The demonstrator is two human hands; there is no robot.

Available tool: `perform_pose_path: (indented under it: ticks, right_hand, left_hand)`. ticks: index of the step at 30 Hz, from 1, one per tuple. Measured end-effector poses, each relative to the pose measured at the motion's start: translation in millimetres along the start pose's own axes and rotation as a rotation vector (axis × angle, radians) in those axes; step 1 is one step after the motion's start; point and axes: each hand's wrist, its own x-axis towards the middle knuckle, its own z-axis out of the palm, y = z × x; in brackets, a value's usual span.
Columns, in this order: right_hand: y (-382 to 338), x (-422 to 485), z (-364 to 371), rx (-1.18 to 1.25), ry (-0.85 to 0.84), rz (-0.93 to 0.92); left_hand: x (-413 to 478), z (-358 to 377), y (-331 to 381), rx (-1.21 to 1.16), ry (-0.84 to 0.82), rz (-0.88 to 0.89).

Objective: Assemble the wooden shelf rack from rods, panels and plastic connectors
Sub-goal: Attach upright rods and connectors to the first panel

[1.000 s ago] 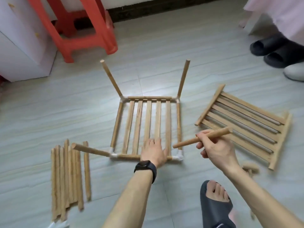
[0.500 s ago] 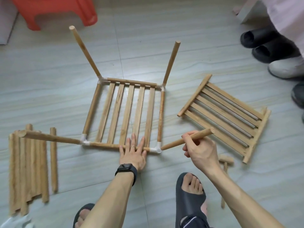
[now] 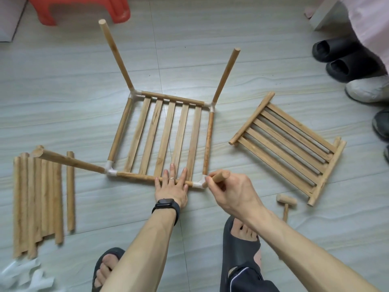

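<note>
A square slatted wooden shelf frame [image 3: 166, 131] lies flat on the floor with white plastic connectors at its corners. Rods stand up from the two far corners and from the near left corner [image 3: 69, 162]. My left hand [image 3: 171, 187] presses flat on the frame's near rail, fingers straight. My right hand [image 3: 232, 191] grips a wooden rod [image 3: 217, 178] whose tip sits at the near right connector [image 3: 200, 183]. A second slatted panel [image 3: 288, 144] lies to the right.
A bundle of loose rods [image 3: 37, 199] lies at the left. White connectors [image 3: 27, 277] sit at the bottom left. A small wooden mallet [image 3: 286, 204] lies near the right panel. A red stool [image 3: 84, 7] stands at the back; dark slippers [image 3: 345, 57] and shoes are at the right. My sandalled feet are below.
The rod in my right hand has tilted up steeply at the near right connector, so it looks much shorter. My left hand stays pressed on the near rail. The camera has dropped closer.
</note>
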Motion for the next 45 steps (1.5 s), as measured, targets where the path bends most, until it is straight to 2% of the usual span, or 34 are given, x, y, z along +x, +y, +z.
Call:
perform_pose_path:
  ticks: [8, 12, 16, 20, 22, 25, 26, 27, 28, 30, 32, 34, 36, 38, 40, 42, 45]
  right_hand:
    - [9, -2, -5, 0.037, 0.004, 0.04]
    - [9, 1, -1, -0.031, -0.089, 0.074]
    - [-12, 5, 5, -0.067, -0.066, 0.127]
    - [-55, 6, 18, -0.057, -0.04, 0.219]
    - [-79, 7, 26, -0.085, -0.141, 0.233]
    - [-113, 12, 29, -0.023, -0.496, 0.118]
    - [-122, 13, 25, 0.023, -0.568, 0.08]
    - [-129, 14, 18, 0.076, -0.568, 0.068]
    - [-132, 16, 9, 0.119, -0.501, 0.066]
    - [-128, 19, -15, 0.108, -0.208, 0.022]
    - [-113, 26, -40, -0.124, 0.169, -0.085]
    - [-93, 37, -66, -0.365, 0.378, -0.106]
    - [-74, 51, -87, -0.492, 0.294, 0.033]
    - [-63, 66, -104, -0.491, 0.039, 0.221]
    - [-59, 73, -110, -0.389, -0.181, 0.314]
    - [-57, 75, -102, -0.31, -0.238, 0.357]
    - [-54, 71, -81, -0.184, -0.152, 0.386]
  left_hand:
    - [2, 9, 2, 0.014, 0.03, -0.006]
    - [-5, -8, 1, 0.012, -0.071, 0.026]
    - [-22, -80, -6, -0.059, -0.21, 0.065]
    - [-74, -177, -24, -0.262, -0.02, 0.057]
    - [-105, -218, -39, -0.344, 0.028, 0.037]
    - [-149, -250, -61, -0.382, -0.033, -0.039]
    - [-161, -252, -68, -0.355, -0.044, -0.061]
    - [-171, -250, -75, -0.315, -0.05, -0.082]
    - [-180, -245, -83, -0.266, -0.052, -0.097]
    - [-189, -228, -101, -0.136, -0.021, -0.096]
    - [-192, -211, -121, -0.066, 0.065, -0.086]
    - [-190, -199, -138, -0.105, 0.153, -0.091]
    - [-183, -194, -150, -0.148, 0.226, -0.106]
    - [-175, -194, -155, -0.199, 0.271, -0.119]
    - [-168, -197, -155, -0.292, 0.289, -0.11]
    - [-158, -201, -151, -0.419, 0.317, -0.094]
    - [-137, -202, -145, -0.47, 0.364, -0.148]
